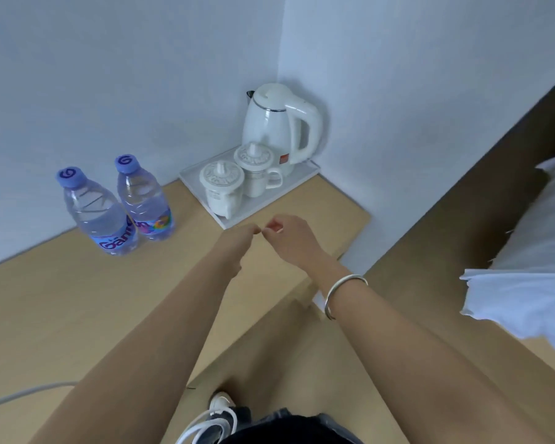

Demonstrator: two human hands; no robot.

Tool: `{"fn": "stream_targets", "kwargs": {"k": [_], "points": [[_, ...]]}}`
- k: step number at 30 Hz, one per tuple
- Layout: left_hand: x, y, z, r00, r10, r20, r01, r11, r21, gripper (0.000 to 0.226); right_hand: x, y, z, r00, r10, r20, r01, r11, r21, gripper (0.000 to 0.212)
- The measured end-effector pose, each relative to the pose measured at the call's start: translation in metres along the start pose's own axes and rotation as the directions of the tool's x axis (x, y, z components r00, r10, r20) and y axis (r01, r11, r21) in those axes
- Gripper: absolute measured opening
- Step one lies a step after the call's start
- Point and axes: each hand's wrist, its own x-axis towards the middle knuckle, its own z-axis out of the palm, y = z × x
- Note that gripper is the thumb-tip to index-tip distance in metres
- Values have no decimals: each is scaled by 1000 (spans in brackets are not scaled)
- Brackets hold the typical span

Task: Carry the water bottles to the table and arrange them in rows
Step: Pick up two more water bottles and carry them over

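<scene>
Two water bottles (119,213) with lilac caps stand upright on the far left of the table (61,302), touching each other side by side and close to the wall. They make a short pair, the left one a little nearer than the right.

Both hands hang empty over the middle of the table, to the right of the bottles. The left hand (237,241) is loosely curled with its fingers together, holding nothing; the right hand (285,235), which has a silver bangle (340,293) on the wrist, is half open with the fingertips bent in, also holding nothing. The two hands nearly meet at the fingertips.

If more bottles are to come, the next one would sit best in line with this pair, set down upright with labels facing the same way and a gap matching that between the caps. Each bottle is best gripped around the body, not the cap, as the thin plastic will flex.

To the right, a white tray (305,174) in the far corner carries one white electric kettle (279,126) and two lidded white cups (237,184). Part of a bed with white bedding (532,251) shows at the right edge.
</scene>
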Motion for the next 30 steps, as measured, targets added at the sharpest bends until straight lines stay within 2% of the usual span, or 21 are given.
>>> {"fn": "stream_targets", "kwargs": {"k": [3,6,8,11,15,19,25,30], "points": [[-19,1,68,988,109,106,-128,970,204,40,-32,55,-46,995,79,-57,-79,997,13,24],[-44,-2,142,946,213,245,-297,873,388,28,-73,116,-98,970,194,-143,-191,981,40,25],[-58,-4,187,917,220,334,-362,812,458,29,-100,154,-130,944,260,-205,-255,966,51,25],[-77,-6,254,877,243,415,-455,696,555,16,-145,209,-173,896,344,-282,-334,939,81,23],[-91,-8,328,827,272,492,-548,589,595,15,-189,267,-215,825,434,-362,-420,899,121,21],[-99,-12,384,778,271,567,-607,557,567,17,-213,308,-245,779,481,-403,-463,874,150,19],[-94,2,451,692,262,673,-693,503,516,4,-210,348,-284,750,524,-404,-500,849,173,18],[-65,32,508,662,252,705,-715,493,496,12,-174,379,-322,740,526,-420,-505,846,171,20]]}}
